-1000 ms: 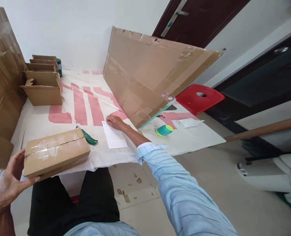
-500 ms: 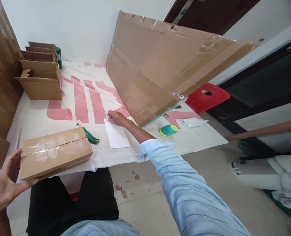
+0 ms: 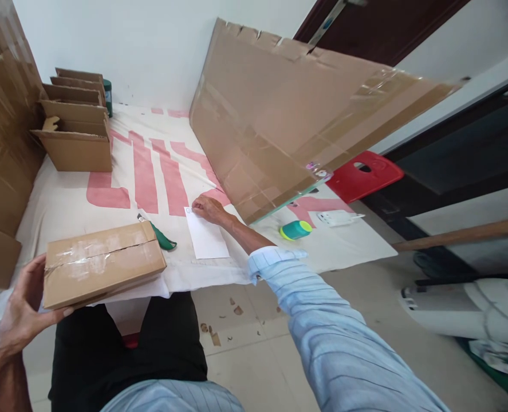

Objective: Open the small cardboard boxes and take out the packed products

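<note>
My left hand (image 3: 26, 306) grips the left end of a taped flat cardboard box (image 3: 103, 260), thumb along the front edge and fingers behind. The box lies at the table's near edge, slightly tilted. My right hand (image 3: 209, 209) rests on the upper edge of a white sheet of paper (image 3: 208, 239), its fingers curled and pressed together. What they hold, if anything, is hidden. A few dark written marks show beside the fingertips. Between box and paper lies a green-handled tool (image 3: 163, 237) with a pale tip, partly covered by the box.
Several open cardboard boxes (image 3: 79, 151) stand at the back left, a green container (image 3: 107, 97) behind them. A large cardboard panel (image 3: 279, 114) rises behind my right hand. Right of it are a teal-and-yellow cylinder (image 3: 295, 230), a white power strip (image 3: 337, 218) and a red chair (image 3: 365, 174).
The view has shifted slightly. My left hand still holds the box, and my right hand stays at the paper's top edge with hardly any movement.
</note>
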A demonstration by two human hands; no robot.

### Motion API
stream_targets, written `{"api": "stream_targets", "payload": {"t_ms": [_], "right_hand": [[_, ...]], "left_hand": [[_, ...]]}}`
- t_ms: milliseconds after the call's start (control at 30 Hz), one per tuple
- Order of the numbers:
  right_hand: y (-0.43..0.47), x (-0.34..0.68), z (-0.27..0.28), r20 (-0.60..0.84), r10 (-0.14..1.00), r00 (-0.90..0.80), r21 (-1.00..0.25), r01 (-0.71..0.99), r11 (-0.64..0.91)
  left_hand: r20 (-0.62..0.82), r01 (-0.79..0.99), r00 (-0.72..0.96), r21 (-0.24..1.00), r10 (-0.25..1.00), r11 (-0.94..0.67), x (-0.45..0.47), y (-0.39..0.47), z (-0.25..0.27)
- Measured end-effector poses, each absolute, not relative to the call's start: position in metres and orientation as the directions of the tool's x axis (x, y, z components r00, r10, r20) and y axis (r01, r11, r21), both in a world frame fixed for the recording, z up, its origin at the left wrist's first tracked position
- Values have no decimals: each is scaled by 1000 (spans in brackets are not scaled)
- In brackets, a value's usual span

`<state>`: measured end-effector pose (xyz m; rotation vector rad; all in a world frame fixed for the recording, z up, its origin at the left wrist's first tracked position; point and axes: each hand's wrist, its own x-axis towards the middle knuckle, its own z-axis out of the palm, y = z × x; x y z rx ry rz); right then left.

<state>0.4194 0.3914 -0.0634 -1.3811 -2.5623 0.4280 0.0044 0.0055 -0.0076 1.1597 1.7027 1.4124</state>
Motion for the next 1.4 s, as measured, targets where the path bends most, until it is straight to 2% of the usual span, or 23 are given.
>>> {"api": "stream_targets", "payload": {"t_ms": [167,467,667,800,967,1133,1267,1400], "right_hand": [[379,413,-64,139,864,-484,-384,778,498],[342,402,-41,298,882,-365,-486,737,469],[307,368,-5,386,813,-436,-546,602,582],[263,333,39,493,682,-540,-559,404,724],[187,292,105,660,411,-629,-388,182,903],[135,268,136,636,131,-761,-129,63,990],[123,261,139,542,50,-839,-4,57,998],[124,259,140,525,51,-850,14,69,998]], "left_hand": [[-23,215,-380,970,925,113,6,3,-14],[110,220,-273,974,956,-49,9,1,-21],[264,329,-245,928,933,-176,36,-4,-4],[396,471,-209,842,894,-262,55,-4,14],[480,551,-204,777,853,-305,73,-1,21],[511,583,-231,754,828,-303,85,0,18],[529,599,-247,742,812,-302,93,0,19],[527,594,-260,748,809,-296,96,-1,19]]}}
